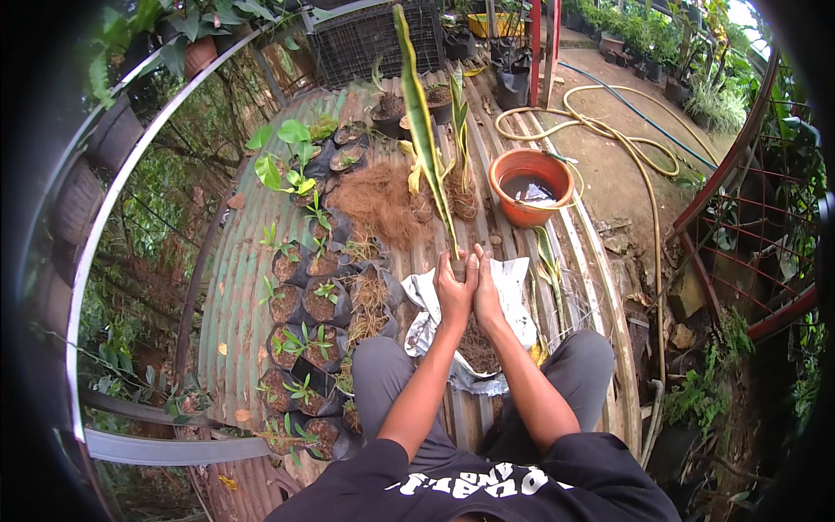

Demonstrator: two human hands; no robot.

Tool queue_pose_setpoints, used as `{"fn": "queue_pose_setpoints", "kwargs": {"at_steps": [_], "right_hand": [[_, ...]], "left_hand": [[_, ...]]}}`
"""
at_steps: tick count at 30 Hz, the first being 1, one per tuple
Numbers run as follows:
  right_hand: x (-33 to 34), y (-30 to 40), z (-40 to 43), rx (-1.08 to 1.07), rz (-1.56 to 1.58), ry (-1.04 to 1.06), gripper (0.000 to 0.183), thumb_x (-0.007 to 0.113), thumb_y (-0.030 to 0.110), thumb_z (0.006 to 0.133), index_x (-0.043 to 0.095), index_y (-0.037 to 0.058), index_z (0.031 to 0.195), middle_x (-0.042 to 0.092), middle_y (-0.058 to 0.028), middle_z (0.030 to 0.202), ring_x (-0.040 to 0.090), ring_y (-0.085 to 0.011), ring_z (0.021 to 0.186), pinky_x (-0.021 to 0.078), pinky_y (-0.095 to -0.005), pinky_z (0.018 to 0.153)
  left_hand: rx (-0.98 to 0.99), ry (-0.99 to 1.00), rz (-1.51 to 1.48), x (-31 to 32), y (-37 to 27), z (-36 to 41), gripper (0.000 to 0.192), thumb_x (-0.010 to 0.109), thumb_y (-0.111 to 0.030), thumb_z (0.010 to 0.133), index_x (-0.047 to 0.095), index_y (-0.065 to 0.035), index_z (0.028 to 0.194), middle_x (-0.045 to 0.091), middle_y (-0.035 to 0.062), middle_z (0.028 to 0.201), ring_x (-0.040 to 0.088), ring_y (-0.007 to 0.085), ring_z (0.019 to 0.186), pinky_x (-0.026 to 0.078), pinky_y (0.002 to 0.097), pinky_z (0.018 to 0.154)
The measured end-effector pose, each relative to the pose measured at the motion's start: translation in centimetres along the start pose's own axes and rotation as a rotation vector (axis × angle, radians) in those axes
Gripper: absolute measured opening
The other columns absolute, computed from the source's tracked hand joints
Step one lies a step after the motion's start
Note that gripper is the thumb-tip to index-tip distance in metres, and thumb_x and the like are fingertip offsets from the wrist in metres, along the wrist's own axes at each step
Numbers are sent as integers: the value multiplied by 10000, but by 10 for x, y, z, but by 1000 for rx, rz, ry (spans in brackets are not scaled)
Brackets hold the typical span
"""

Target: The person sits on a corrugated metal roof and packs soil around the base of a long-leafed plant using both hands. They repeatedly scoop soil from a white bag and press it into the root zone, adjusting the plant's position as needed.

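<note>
A tall snake plant leaf with yellow edges (417,111) stands nearly upright between my hands. My left hand (455,284) and my right hand (485,287) cup a dark clump of soil (460,269) at its base, the palms facing each other. Below them, an opened white plastic sack (515,280) holds dark loose soil (478,349) between my knees. Brown coir fibre (378,199) lies in a heap beyond my hands, beside more snake plants with wrapped root balls (463,199). Another variegated leaf cutting (549,267) lies right of the sack.
An orange plastic pot with water (499,176) stands ahead on the right. Several seedlings in black grow bags (324,300) line the left, with a dark phone-like slab (313,376) on them. A black crate (377,42) stands at the back; a hose (646,169) curls at right.
</note>
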State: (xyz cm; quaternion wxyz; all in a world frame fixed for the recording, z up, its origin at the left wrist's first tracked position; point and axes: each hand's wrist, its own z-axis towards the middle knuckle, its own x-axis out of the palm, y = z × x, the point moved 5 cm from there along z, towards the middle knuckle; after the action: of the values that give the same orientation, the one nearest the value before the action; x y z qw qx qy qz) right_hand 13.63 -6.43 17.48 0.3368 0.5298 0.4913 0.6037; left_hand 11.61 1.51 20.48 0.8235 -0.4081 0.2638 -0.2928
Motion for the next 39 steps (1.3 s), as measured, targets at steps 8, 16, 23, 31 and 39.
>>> {"fn": "queue_pose_setpoints", "kwargs": {"at_steps": [8, 16, 23, 31, 39], "right_hand": [[-2, -6, 13, 104, 280, -6, 687, 327, 537, 1029, 219, 64, 1515, 475, -99, 1425, 442, -208, 1304, 330, -331, 1106], [-11, 13, 16, 226, 421, 21, 831, 324, 730, 930, 451, 42, 1379, 554, -107, 1312, 529, -231, 1185, 418, -378, 1013], [-9, 3, 10, 172, 171, 97, 552, 660, 475, 910, 639, -48, 1087, 676, -114, 984, 633, -151, 868, 513, -283, 792], [-17, -3, 14, 182, 143, -87, 397, 724, 388, 887, 638, 1, 870, 648, -45, 753, 595, -103, 640, 462, -252, 562], [-14, 3, 14, 81, 44, -206, 328, 693, 291, 896, 651, -9, 769, 632, -37, 688, 541, -85, 587, 422, -270, 523]], "left_hand": [[-27, 26, 8, -9, -12, 10, 306, 670, -232, 884, 616, 48, 998, 659, 214, 929, 644, 371, 916, 487, 419, 828], [-78, 310, -158, 6, -4, -4, 344, 626, -239, 913, 626, 31, 1126, 625, 222, 1069, 607, 285, 1050, 447, 352, 929], [184, 39, -103, 2, -16, -13, 680, 368, -506, 976, 325, 24, 1400, 224, 280, 1494, 286, 406, 1353, 239, 483, 1107], [67, -191, 41, 3, 2, -14, 575, 496, -269, 951, 276, 40, 1383, 234, 305, 1475, 264, 418, 1381, 276, 496, 1102], [-187, 6, -342, 14, 17, -20, 382, 486, -248, 980, 484, 45, 1225, 513, 179, 1228, 555, 263, 1083, 461, 366, 919]]}}
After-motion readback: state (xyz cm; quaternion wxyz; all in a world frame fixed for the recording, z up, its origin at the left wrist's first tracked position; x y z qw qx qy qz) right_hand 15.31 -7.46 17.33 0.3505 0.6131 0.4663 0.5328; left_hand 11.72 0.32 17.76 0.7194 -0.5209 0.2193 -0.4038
